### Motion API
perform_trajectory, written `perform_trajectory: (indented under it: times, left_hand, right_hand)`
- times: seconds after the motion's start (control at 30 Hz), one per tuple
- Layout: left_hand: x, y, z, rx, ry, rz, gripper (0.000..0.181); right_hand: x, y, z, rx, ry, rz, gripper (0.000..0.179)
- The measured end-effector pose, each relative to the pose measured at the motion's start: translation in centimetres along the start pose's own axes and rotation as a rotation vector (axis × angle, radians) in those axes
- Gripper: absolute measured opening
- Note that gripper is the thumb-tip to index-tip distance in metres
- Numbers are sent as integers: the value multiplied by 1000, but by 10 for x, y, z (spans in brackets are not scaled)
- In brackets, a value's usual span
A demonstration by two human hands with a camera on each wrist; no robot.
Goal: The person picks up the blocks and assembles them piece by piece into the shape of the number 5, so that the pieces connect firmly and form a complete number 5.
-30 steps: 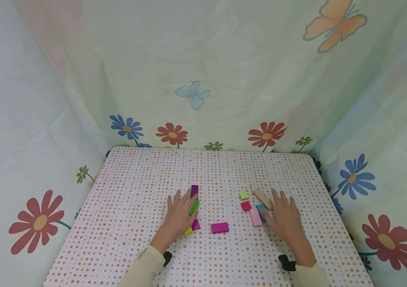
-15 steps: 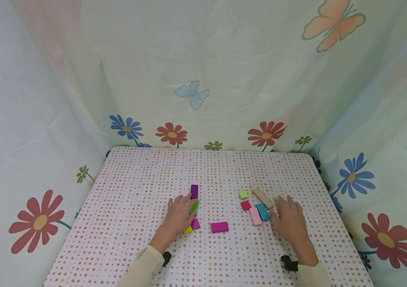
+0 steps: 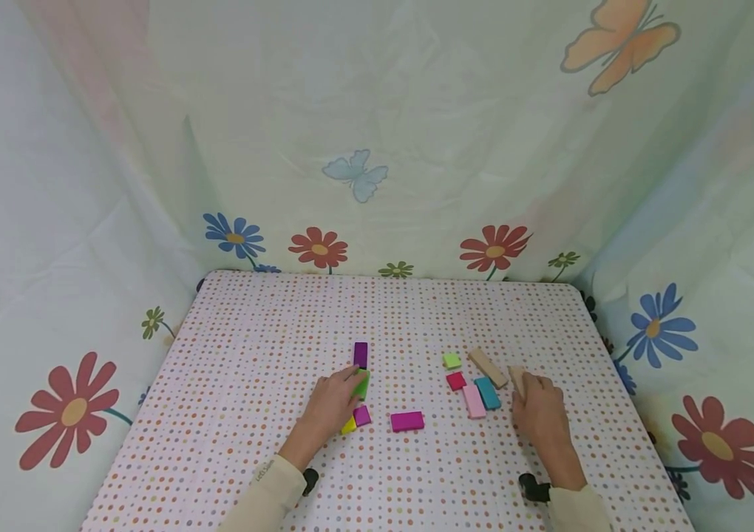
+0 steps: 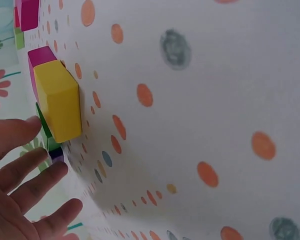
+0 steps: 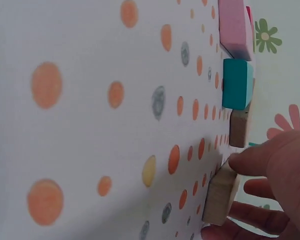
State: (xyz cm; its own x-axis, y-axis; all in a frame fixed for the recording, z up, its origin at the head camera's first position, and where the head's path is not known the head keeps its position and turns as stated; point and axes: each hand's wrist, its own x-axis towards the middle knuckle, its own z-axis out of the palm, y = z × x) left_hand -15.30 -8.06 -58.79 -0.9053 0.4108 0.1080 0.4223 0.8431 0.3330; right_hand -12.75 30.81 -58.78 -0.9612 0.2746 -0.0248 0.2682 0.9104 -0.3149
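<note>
My left hand (image 3: 329,405) pinches a green block (image 3: 364,386) between thumb and fingers, low over the table. Beside that hand lie a yellow block (image 4: 60,102) and a small magenta block (image 3: 362,415); a dark purple block (image 3: 360,355) is just beyond the green one. On the other side, my right hand (image 3: 543,414) grips a plain wooden block (image 5: 221,195), thumb on one side and fingertips on the other. To the left of it sit a second wooden block (image 3: 488,368), a teal block (image 3: 487,393) and a pink block (image 3: 474,401).
A magenta block (image 3: 406,421) lies between the hands. Lime (image 3: 452,360) and red (image 3: 456,380) blocks sit beside the pink one. The dotted table (image 3: 270,310) is bordered by flowered curtains (image 3: 417,111) at the back and sides.
My right hand drew back rightward off the teal block, then its spread fingers closed on a wooden block that now shows. The left hand's fingers curled in around the green block.
</note>
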Motion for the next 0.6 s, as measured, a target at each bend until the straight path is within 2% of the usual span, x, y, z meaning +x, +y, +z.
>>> perform_trajectory:
  times: [0.17, 0.4, 0.6]
  left_hand:
    - [1, 0, 1, 0, -9, 9, 40]
    - [2, 3, 0, -64, -75, -69, 35]
    - [3, 4, -1, -90, -75, -87, 32]
  right_hand:
    - [0, -2, 3, 30, 38, 22, 51]
    - [-2, 1, 3, -27, 112, -3, 44]
    - [-1, 0, 4, -3, 117, 37, 40]
